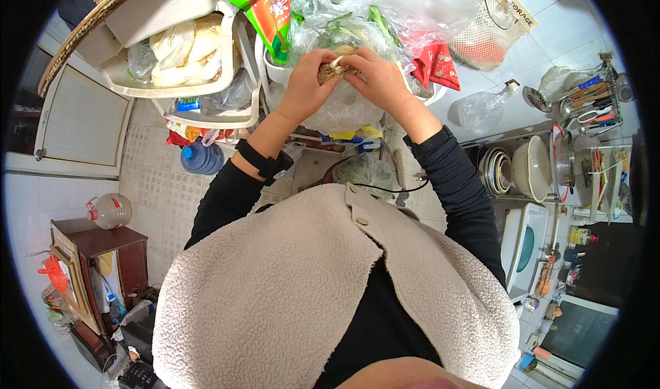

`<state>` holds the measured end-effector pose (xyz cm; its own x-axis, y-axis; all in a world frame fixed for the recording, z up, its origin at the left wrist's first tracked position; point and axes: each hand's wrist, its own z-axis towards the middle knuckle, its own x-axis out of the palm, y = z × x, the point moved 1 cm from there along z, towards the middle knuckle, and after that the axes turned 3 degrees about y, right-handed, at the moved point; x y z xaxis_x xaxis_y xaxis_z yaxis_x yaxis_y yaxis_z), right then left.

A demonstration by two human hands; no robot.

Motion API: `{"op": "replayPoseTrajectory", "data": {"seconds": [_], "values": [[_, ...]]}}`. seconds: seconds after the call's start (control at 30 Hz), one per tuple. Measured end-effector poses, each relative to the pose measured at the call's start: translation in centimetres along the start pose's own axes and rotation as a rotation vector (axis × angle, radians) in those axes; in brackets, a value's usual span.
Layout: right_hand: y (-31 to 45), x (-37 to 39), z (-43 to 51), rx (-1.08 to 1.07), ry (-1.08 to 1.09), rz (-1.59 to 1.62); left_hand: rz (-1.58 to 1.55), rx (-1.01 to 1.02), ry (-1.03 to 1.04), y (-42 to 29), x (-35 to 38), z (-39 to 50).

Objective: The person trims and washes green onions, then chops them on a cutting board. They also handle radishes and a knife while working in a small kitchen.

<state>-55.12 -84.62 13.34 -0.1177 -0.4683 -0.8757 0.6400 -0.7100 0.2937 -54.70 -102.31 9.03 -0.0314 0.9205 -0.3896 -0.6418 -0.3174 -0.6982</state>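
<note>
Both hands meet at the top centre, over a clear plastic bag (337, 111). Between my left hand (308, 87) and my right hand (380, 82) is a whitish bulb (335, 64) with tangled brown roots; whether it is garlic or scallion I cannot tell. My left fingers grip the root side. The right thumb and fingertips pinch it from the other side, hiding part of it. Green leaves (380, 23) show among the crumpled plastic just beyond the hands. A green and orange food packet (270, 15) stands left of them, and a red packet (434, 68) lies to the right.
To the left, a white plastic rack basket (170, 91) holds bagged pale food. A mesh storage bag (482, 35) and a utensil rack (608, 97) hang on the tiled right wall. Below are a blue water jug (202, 157) and a bag of greens (365, 171).
</note>
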Motion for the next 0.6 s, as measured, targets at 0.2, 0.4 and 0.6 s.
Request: {"op": "replayPoseTrajectory", "data": {"seconds": [0.2, 0.4, 0.6], "values": [[-0.3, -0.7, 0.3, -0.036, 0.096, -0.126, 0.123, 0.107, 0.025, -0.2, -0.1, 0.2], [0.5, -0.8, -0.4, -0.094, 0.072, -0.196, 0.264, 0.132, 0.052, -0.9, 0.4, 0.0], [2.0, 0.1, -2.9, -0.029, 0.006, -0.178, 0.337, 0.180, 0.012, -1.6, 1.0, -1.0]]}}
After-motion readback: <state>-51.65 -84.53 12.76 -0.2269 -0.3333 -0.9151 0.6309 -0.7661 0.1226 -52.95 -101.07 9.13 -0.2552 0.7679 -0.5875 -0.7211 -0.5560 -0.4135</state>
